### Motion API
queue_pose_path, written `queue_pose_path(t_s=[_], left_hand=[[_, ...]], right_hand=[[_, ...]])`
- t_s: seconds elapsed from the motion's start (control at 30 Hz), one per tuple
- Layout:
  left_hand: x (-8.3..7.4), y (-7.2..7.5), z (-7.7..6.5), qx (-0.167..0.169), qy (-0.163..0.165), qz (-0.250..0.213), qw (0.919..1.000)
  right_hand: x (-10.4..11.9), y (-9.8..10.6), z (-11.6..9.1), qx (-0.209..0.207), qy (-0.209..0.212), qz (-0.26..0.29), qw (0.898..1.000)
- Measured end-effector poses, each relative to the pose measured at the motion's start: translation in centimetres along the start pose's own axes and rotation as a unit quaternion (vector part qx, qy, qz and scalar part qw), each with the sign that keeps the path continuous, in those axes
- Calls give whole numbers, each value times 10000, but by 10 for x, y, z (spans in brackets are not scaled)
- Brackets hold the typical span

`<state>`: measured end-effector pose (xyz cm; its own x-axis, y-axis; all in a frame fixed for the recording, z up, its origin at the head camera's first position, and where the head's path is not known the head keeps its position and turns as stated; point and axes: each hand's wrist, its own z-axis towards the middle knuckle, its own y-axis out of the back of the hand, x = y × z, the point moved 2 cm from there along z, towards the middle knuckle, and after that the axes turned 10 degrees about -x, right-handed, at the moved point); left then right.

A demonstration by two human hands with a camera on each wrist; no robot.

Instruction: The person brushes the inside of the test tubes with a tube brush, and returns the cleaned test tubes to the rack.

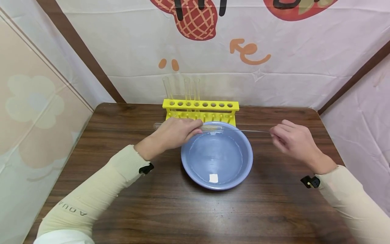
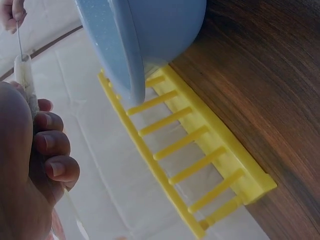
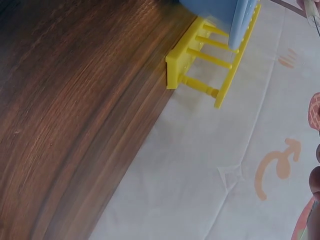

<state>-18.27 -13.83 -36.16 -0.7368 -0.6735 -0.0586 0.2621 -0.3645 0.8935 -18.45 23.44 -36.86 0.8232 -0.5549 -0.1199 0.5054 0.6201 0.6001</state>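
My left hand [image 1: 178,133] grips a clear glass test tube [image 1: 220,128] lying level above the far part of a blue basin [image 1: 248,159] of water. The pale bristles of a test tube brush [image 1: 208,127] show inside the tube. From its mouth the brush's thin wire handle [image 1: 250,130] runs right to my right hand [image 1: 293,140], whose fingers pinch the end. In the left wrist view, fingers [image 2: 52,142] curl round the tube [image 2: 22,70]. Only fingertips [image 3: 315,180] of the right hand show at the right wrist view's edge.
Behind the basin stands a yellow test tube rack [image 1: 213,105], partly hidden by basin and left hand. Three test tubes [image 1: 187,89] stand in it, the leftmost tilted. A printed cloth wall [image 1: 128,51] rises behind the brown wooden table [image 1: 128,115].
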Motion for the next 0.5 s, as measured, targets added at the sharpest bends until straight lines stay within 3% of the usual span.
queue_pose_path(t_s=[0.5], left_hand=[[10, -11, 11, -36, 290, 211, 9994]], right_hand=[[-42, -7, -4, -77, 307, 92, 9995]])
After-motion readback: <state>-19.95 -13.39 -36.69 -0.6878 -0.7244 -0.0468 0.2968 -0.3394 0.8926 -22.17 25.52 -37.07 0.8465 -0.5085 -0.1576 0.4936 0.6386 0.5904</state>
